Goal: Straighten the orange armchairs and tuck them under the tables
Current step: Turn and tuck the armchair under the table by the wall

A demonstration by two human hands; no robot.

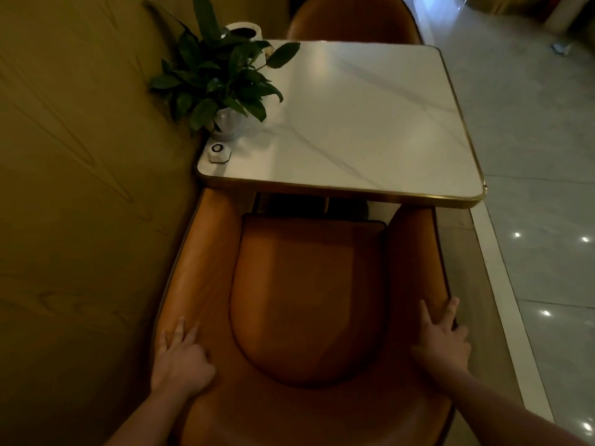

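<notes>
1. So, left hand (pixel 180 362) lies flat on the left arm of the near orange armchair (pixel 306 300), fingers mostly straight.
2. Potted plant (pixel 219 82) and call button (pixel 219 152) stand at the bench (pixel 370 123) left edge.
3. Armchair's arm tips reach under the bench's near edge.
4. Second armchair (pixel 354 20) sits beyond the bench.
5. Right hand (pixel 442 339) presses the right arm rim, fingers spread.

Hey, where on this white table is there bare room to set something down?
Bare: middle and right of the tabletop, from the potted plant to the gold edge. Crowded: the side along the wall, with plant, white cup and call button.
</notes>
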